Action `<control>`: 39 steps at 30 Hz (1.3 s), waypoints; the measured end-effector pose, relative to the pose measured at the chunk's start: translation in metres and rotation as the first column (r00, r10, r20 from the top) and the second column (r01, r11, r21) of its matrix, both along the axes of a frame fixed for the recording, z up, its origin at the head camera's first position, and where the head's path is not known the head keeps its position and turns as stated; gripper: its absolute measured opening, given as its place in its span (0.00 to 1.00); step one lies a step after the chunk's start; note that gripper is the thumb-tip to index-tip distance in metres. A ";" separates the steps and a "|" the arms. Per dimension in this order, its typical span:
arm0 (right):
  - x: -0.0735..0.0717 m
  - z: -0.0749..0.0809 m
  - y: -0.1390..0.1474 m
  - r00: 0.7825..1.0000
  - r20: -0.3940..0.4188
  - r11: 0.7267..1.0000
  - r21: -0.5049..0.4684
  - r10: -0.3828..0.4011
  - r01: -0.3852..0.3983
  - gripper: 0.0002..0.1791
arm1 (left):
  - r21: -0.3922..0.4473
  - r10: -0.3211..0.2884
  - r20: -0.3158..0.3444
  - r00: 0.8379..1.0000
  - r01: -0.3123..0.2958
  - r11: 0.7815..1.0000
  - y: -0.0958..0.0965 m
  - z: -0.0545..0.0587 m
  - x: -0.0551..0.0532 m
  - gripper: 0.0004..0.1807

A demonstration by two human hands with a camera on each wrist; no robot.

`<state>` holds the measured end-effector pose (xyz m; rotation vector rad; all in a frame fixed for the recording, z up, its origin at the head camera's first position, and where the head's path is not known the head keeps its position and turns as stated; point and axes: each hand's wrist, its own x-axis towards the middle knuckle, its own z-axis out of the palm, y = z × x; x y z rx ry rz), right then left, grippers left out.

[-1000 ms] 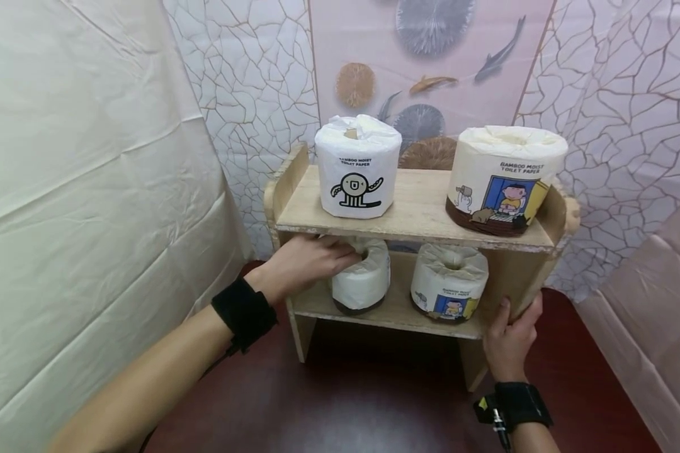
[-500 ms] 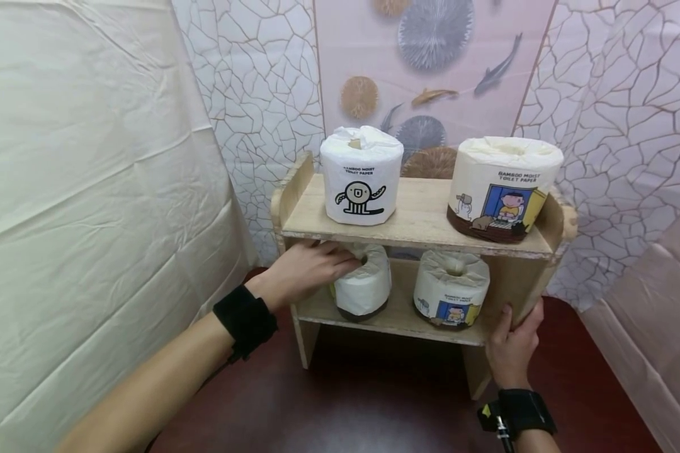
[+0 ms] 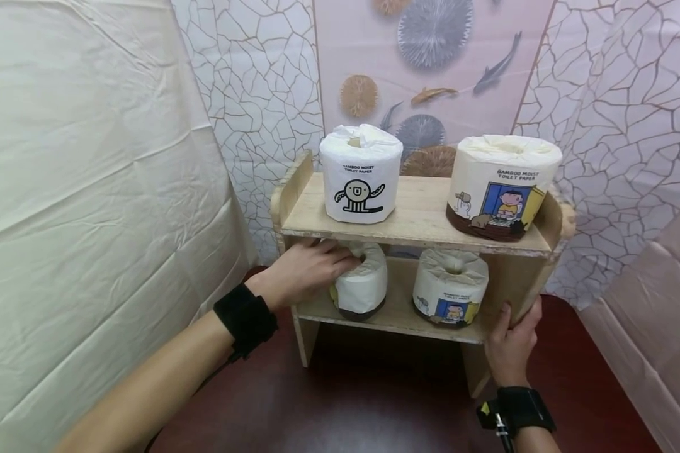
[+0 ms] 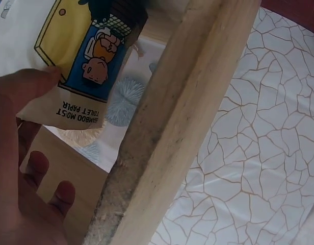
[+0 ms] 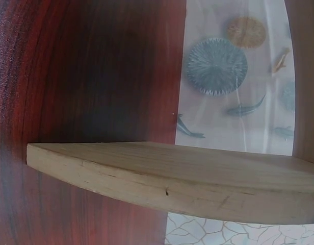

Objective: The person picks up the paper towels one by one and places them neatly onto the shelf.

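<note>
A wooden two-tier shelf (image 3: 408, 211) stands on the table. My left hand (image 3: 311, 267) reaches under its top board and grips a wrapped toilet roll (image 3: 364, 288) at the lower left. In the left wrist view my thumb (image 4: 37, 84) presses the printed wrapper of that roll (image 4: 78, 115); the fingertips are at the core hole in the head view. My right hand (image 3: 510, 343) grips the shelf's right side panel (image 3: 515, 283), thumb on the inner face. The right wrist view shows a shelf side panel (image 5: 172, 173) but no hand.
Another toilet roll (image 3: 450, 286) sits at the lower right. On the top board stand a white roll with a cartoon (image 3: 361, 176) and a cream roll (image 3: 504, 189). Cloth walls (image 3: 107, 189) enclose the dark red table (image 3: 351, 402) at the sides and back.
The head view has tilted, so the shelf sits slightly lower in it. The gripped roll has turned a little and shifted slightly left; yellow print now shows at its left edge. The right hand keeps its hold.
</note>
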<state>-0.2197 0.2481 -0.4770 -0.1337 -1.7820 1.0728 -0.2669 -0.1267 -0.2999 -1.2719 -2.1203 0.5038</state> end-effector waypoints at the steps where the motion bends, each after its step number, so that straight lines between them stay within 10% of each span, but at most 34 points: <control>1: 0.000 0.000 0.000 1.000 -0.004 1.000 -0.002 -0.003 0.003 0.30 | 0.001 0.003 0.009 1.000 -0.003 1.000 0.000 0.000 0.000 0.24; 39: -0.002 -0.002 0.000 0.998 -0.050 1.000 0.011 -0.022 0.022 0.30 | 0.044 0.030 0.074 0.997 -0.034 0.998 0.021 -0.012 -0.001 0.31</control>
